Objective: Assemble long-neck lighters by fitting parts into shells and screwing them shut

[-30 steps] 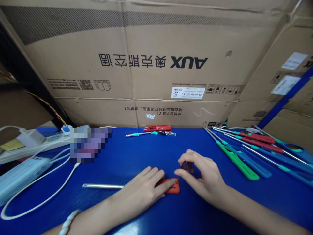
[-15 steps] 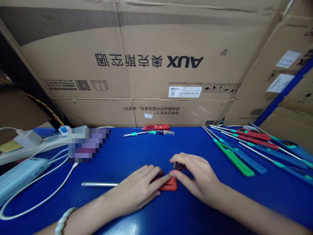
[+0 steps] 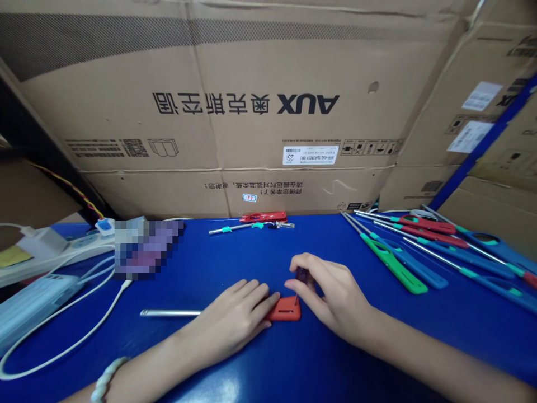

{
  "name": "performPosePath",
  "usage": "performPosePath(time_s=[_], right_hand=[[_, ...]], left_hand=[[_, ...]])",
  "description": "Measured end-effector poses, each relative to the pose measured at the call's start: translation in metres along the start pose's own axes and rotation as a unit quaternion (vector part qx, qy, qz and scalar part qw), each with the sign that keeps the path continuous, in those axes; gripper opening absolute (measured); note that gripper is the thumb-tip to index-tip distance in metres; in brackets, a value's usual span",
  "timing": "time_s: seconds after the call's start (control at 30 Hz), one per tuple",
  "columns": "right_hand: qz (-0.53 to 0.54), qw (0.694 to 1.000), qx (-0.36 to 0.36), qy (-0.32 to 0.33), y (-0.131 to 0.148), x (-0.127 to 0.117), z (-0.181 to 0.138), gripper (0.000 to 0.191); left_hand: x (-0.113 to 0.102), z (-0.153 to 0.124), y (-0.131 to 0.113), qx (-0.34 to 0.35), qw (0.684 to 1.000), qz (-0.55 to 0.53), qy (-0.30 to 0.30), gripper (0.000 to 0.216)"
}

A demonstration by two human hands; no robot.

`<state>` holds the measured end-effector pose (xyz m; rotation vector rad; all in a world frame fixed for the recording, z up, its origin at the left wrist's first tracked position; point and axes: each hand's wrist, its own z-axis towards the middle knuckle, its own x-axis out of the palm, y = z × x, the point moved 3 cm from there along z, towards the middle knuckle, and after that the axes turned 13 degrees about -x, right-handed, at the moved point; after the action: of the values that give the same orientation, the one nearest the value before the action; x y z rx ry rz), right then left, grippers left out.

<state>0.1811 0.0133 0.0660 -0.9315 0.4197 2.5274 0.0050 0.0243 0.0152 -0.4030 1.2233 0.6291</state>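
Observation:
A long-nosed lighter lies flat on the blue table, its metal tube [image 3: 170, 313] pointing left and its red handle [image 3: 285, 309] to the right. My left hand [image 3: 239, 310] is laid over the middle of it, fingers closed on the handle and hiding the part beneath. The slotted end of the handle sticks out past my fingertips. In my right hand [image 3: 331, 285], thumb and fingers pinch a small screwdriver [image 3: 301, 273] with a dark purple grip. Its thin shaft points down at the right end of the red handle; whether the tip touches a screw I cannot tell.
Several green, blue and red lighters [image 3: 394, 263] lie at the right. A lighter's inner rod [image 3: 239, 227] and red casing pieces [image 3: 264, 216] are by the cardboard wall [image 3: 251, 129]. At left are a power strip [image 3: 79, 252], a light-blue power bank [image 3: 37, 305] and a white cable [image 3: 96, 327].
My right hand has lifted slightly and moved left with the screwdriver. My left index finger has drawn back from the handle's end, so more red shows. The view has shifted a little.

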Motion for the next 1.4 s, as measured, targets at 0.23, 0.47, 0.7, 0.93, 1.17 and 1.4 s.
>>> performPosePath(time_s=[0.23, 0.47, 0.7, 0.93, 1.17, 1.4], right_hand=[[0.01, 1.0, 0.024, 0.007, -0.002, 0.001, -0.001, 0.006], [-0.013, 0.999, 0.007, -0.039, -0.008, -0.009, -0.002, 0.01], [-0.074, 0.995, -0.073, -0.008, -0.008, -0.009, -0.001, 0.025], [-0.06, 0.942, -0.053, 0.326, 0.0, 0.044, -0.019, 0.037], [-0.074, 0.917, -0.007, 0.393, -0.009, 0.043, -0.021, 0.03], [-0.138, 0.904, 0.055, 0.402, -0.029, 0.02, -0.01, 0.015]], left_hand=[[-0.001, -0.004, -0.013, 0.029, 0.998, 0.057, -0.018, 0.033], [0.004, -0.001, -0.002, 0.018, 0.999, 0.028, 0.003, 0.034], [-0.009, -0.004, 0.008, -0.016, 0.994, -0.072, -0.076, 0.04], [-0.021, -0.016, 0.008, 0.004, 0.972, -0.103, -0.211, 0.031], [-0.021, -0.017, 0.008, 0.009, 0.968, -0.113, -0.223, 0.029], [-0.02, -0.014, 0.007, 0.009, 0.967, -0.132, -0.216, 0.027]])
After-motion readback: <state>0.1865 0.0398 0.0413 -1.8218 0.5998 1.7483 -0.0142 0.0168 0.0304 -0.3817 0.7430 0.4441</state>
